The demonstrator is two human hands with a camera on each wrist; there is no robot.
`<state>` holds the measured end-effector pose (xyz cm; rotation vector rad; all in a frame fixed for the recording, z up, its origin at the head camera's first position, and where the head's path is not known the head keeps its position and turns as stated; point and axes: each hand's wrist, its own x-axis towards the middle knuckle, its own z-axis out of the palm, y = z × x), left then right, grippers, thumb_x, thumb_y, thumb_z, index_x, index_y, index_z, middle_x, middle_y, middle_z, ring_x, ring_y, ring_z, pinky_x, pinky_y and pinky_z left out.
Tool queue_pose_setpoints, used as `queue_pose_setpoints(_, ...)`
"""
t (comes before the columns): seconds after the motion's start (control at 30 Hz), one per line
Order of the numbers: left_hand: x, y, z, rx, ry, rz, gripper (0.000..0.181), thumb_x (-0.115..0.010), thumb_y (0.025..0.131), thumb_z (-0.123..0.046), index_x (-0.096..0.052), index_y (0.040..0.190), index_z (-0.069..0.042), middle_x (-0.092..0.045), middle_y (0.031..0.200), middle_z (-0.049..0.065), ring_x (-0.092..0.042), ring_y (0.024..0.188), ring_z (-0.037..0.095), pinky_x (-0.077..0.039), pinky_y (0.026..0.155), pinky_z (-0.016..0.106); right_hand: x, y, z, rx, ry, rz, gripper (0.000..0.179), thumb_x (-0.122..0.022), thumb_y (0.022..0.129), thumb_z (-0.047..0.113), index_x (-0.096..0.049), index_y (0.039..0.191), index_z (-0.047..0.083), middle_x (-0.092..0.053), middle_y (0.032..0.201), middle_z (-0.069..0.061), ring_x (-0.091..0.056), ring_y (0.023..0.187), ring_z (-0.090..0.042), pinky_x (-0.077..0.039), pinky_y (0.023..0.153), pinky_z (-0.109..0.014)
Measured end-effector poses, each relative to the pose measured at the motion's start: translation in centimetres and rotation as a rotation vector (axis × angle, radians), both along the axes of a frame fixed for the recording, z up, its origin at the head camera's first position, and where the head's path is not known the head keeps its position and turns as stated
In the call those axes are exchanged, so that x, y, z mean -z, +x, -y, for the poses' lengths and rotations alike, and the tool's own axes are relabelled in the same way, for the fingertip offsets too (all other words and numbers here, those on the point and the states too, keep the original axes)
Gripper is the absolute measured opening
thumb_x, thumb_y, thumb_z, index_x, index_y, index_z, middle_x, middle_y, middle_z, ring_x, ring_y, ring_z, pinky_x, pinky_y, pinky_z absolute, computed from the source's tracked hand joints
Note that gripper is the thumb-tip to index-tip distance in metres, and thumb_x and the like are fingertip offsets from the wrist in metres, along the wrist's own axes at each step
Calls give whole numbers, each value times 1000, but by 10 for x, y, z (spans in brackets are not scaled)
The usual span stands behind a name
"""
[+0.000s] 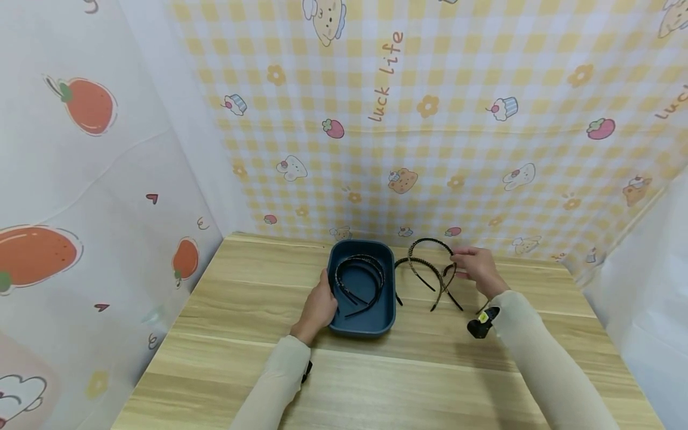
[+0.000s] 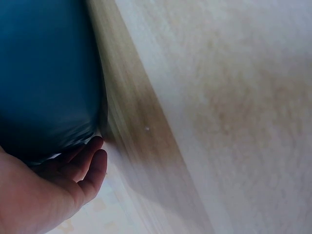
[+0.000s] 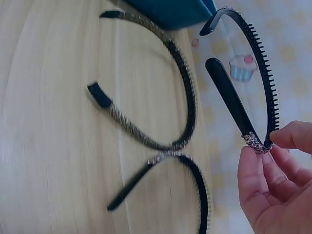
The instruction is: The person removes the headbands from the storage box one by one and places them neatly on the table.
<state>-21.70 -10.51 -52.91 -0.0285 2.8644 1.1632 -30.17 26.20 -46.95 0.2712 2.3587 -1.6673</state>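
A dark blue plastic bin (image 1: 359, 330) has several dark headbands (image 1: 361, 257) lying in it. At the bin's left side my left hand (image 1: 318, 303) holds its wall; in the left wrist view the fingers (image 2: 96, 168) curve along the outside, with the thumb hidden. My right hand (image 1: 479, 270) pinches a black toothed headband (image 3: 267, 73) at its beaded part between thumb and fingers. The band is raised to the right of the bin. Below it on the table lie a gold-and-black headband (image 3: 187, 97) and a headband with a beaded section (image 3: 199, 183).
The wood-grain table (image 1: 252, 286) meets a yellow checked cloth (image 1: 376, 197) hanging behind it. A white printed sheet (image 1: 118, 179) covers the left side. My right wrist carries a small black camera (image 1: 478, 328).
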Motion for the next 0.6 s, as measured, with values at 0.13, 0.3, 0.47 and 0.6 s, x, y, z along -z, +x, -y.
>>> queue_pose_setpoints(0.13, 0, 1, 1, 4, -2, -14, 65, -42, 96, 0, -16, 155, 6, -67, 102, 24, -59, 67, 21, -45, 61, 35, 2, 1, -14, 6, 21, 2, 48, -57, 99, 19, -49, 139, -6, -58, 117, -4, -59, 85, -1, -55, 90, -36)
queue_pose_setpoints(0.3, 0, 0, 0, 4, -1, -12, 65, -42, 96, 0, -15, 155, 6, -66, 87, 19, -55, 61, 19, -41, 57, 33, 3, 2, -33, 18, 44, 14, 48, -57, 99, 20, -49, 139, -7, -59, 102, 3, -58, 82, -3, -57, 80, -29)
queue_pose_setpoints(0.47, -1, 0, 0, 1, -8, -13, 65, -43, 96, 0, -16, 155, 7, -67, 92, 22, -58, 66, 20, -45, 60, 35, 3, 4, -52, 19, 63, 18, 50, -56, 100, 21, -47, 140, -8, -58, 110, 0, -59, 87, -3, -56, 84, -29)
queue_pose_setpoints(0.6, 0, 0, 1, -2, -7, -11, 66, -43, 95, 1, -16, 155, 7, -66, 91, 22, -59, 66, 22, -45, 60, 36, 4, 7, -67, 37, 77, 14, 49, -56, 100, 22, -49, 139, -8, -58, 112, 0, -61, 85, 0, -56, 87, -32)
